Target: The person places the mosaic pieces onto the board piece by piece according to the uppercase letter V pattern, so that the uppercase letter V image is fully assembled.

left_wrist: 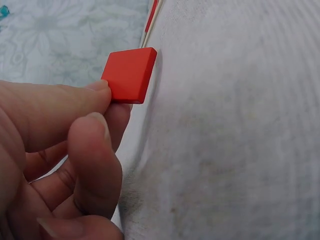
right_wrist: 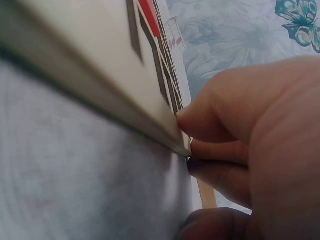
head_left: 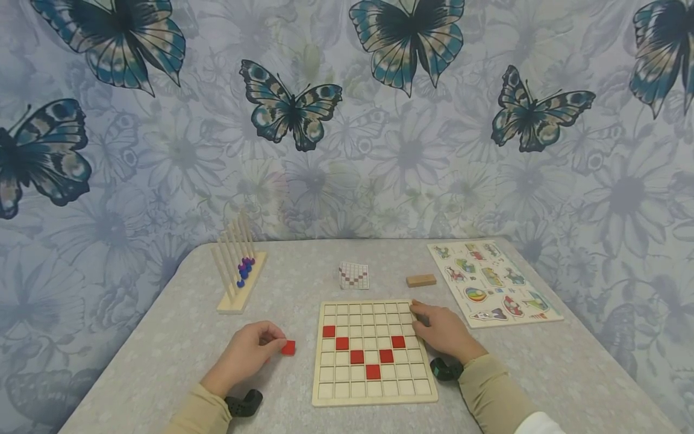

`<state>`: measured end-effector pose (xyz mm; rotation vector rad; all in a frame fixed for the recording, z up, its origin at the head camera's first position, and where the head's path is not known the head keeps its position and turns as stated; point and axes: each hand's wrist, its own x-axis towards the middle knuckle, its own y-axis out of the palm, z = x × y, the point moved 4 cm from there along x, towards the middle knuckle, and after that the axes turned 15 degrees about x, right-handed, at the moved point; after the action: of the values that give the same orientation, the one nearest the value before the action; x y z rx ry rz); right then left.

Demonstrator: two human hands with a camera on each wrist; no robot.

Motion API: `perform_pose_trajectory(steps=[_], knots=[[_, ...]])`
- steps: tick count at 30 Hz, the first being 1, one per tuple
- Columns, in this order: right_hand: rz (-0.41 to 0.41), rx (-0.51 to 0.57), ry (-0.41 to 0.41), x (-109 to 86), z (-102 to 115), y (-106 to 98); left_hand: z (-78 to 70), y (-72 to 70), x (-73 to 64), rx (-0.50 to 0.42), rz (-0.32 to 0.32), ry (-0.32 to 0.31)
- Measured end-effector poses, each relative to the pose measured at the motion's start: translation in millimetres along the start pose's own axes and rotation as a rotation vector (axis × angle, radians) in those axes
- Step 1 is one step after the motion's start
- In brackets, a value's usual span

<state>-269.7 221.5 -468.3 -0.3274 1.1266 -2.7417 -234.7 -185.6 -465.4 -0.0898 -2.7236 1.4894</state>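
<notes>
In the head view my left hand (head_left: 252, 352) is left of the wooden grid board (head_left: 374, 399), pinching a flat red square tile (left_wrist: 129, 75) between thumb and fingertips, close over the cloth. Several red tiles lie in the board's cells in a V shape, its lowest tile (head_left: 373, 372) near the middle of the board. At the board's far right corner, my right hand (head_left: 441, 328) grips the edge. Up close in the right wrist view, its thumb (right_wrist: 192, 122) lies on the top face and its fingers at the side of the edge.
Behind the board stands a small pattern card (head_left: 354, 275), with a wooden block (head_left: 421, 280) to its right. A peg stand (head_left: 230, 304) with blue and purple beads is at the back left. A picture puzzle board (head_left: 490, 283) lies at the back right, before the butterfly-patterned wall.
</notes>
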Motion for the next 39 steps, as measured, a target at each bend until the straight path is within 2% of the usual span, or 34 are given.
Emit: perform_pose_trajectory(steps=[23, 33, 39], knots=[[0.002, -0.01, -0.001, 0.4, 0.1, 0.9, -1.2, 1.9, 1.6, 0.066, -0.02, 0.015], [0.001, -0.006, -0.003, -0.3, -0.2, 0.6, 1.4, 1.7, 3.1, 0.048, -0.021, 0.04], [0.004, -0.002, 0.003, 1.2, -3.2, 3.0, 0.8, 0.2, 6.4, 0.028, -0.024, 0.02]])
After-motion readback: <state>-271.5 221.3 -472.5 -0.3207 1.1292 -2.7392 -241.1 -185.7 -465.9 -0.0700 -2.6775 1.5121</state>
